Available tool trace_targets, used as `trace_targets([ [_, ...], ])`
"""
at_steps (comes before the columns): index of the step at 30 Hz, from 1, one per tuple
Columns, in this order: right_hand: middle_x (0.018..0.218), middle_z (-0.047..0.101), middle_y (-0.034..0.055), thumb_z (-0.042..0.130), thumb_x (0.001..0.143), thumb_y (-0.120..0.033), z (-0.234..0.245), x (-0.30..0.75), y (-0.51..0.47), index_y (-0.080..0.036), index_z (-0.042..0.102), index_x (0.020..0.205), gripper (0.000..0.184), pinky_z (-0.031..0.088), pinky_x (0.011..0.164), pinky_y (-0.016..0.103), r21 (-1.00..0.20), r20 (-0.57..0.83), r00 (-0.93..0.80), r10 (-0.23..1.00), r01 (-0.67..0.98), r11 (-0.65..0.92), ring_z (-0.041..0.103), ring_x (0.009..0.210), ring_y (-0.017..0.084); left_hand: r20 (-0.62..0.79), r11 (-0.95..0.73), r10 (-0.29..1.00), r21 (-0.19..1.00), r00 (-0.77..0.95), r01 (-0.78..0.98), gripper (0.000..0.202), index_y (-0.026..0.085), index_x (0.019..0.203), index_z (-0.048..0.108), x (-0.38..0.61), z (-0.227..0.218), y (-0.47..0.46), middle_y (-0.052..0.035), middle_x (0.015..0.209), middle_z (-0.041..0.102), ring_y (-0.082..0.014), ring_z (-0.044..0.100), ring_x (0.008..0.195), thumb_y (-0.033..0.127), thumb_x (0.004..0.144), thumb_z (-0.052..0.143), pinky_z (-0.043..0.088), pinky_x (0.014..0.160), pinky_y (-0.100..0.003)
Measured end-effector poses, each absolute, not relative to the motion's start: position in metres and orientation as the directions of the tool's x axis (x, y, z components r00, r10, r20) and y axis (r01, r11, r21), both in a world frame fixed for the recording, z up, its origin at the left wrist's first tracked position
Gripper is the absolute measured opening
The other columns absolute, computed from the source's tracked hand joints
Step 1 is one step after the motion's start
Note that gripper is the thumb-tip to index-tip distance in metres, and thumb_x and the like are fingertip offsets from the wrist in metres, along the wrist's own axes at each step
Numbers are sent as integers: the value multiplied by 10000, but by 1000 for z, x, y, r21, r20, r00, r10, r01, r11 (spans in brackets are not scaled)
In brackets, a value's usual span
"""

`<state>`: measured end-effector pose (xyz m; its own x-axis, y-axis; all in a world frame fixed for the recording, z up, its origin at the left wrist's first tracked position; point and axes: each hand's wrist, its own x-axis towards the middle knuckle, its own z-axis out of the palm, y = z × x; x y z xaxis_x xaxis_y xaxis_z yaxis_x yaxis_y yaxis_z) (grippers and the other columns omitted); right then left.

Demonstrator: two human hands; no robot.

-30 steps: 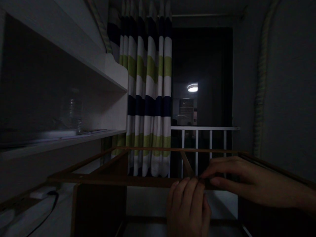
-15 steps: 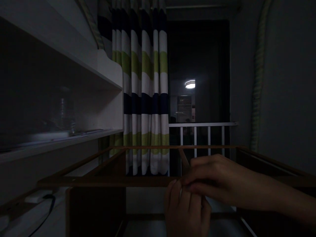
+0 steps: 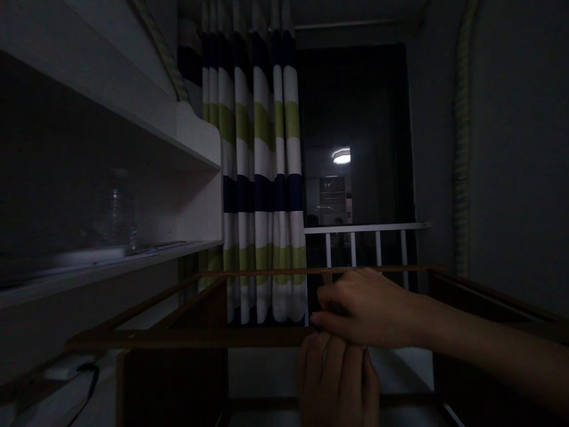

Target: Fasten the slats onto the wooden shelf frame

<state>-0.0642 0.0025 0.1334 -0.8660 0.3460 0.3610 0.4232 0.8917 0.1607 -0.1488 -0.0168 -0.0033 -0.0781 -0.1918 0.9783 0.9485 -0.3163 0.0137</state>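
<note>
Fingers of my left hand (image 3: 338, 382) are lying bent at the front rail (image 3: 200, 339) of a brown wooden frame (image 3: 208, 308), which is stretching across in front of me. My right hand (image 3: 368, 305) is sitting close above, overlapping the left in my view; I cannot tell whether the two are touching. Its fingers are curling toward its thumb, and I cannot tell whether they are pinching anything, nor whether my left is gripping the rail. Just behind my right hand, a bit of wooden slat (image 3: 326, 277) is showing near the back rail (image 3: 262, 271). Beyond the frame, a striped curtain (image 3: 262, 196) is hanging beside a white railing (image 3: 368, 228). To my left, a clear bottle (image 3: 115, 207) is standing on a white shelf (image 3: 195, 247).
</note>
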Motion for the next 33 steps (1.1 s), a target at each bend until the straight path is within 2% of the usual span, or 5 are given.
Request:
trace_targets([
  [9,756,568,-13,488,806,-169,125,-61,24,-166,558,853,84,340,570,203,-152,369,-829,420,392,907,511,676,111,951,-351,-281,24,-130,936,187,179,807,632,-143,3,-9,-30,785,609,-141,538,823,151,815,447,373,840,-300],
  [14,833,545,-5,474,736,-77,119,-58,26,-159,556,855,166,360,673,235,-181,485,-799,356,307,935,496,758,123,952,-337,-288,-3,-100,941,191,181,786,628,-145,4,-9,-21,765,604,-134,536,790,208,845,449,358,825,-293],
  [24,647,535,-31,515,778,-139,114,-61,26,-135,566,701,93,317,522,192,-302,421,-800,427,320,898,485,595,83,979,-321,-203,-76,10,944,145,159,780,629,-151,7,-16,-5,770,623,-138,528,777,118,788,490,369,776,-286],
  [28,608,497,-27,551,840,-370,111,-61,28,-140,537,646,301,281,501,206,-237,430,-793,431,361,902,451,568,86,974,-348,-227,-87,7,934,142,159,784,620,-155,9,-18,4,757,620,-129,532,768,102,779,491,375,762,-280],
  [33,699,524,6,505,865,-331,116,-62,32,-129,528,642,302,318,592,229,-3,462,-827,319,359,933,475,660,109,995,-389,-57,-102,87,916,31,168,772,603,-161,15,-25,16,738,600,-124,522,734,145,765,583,368,730,-277],
])
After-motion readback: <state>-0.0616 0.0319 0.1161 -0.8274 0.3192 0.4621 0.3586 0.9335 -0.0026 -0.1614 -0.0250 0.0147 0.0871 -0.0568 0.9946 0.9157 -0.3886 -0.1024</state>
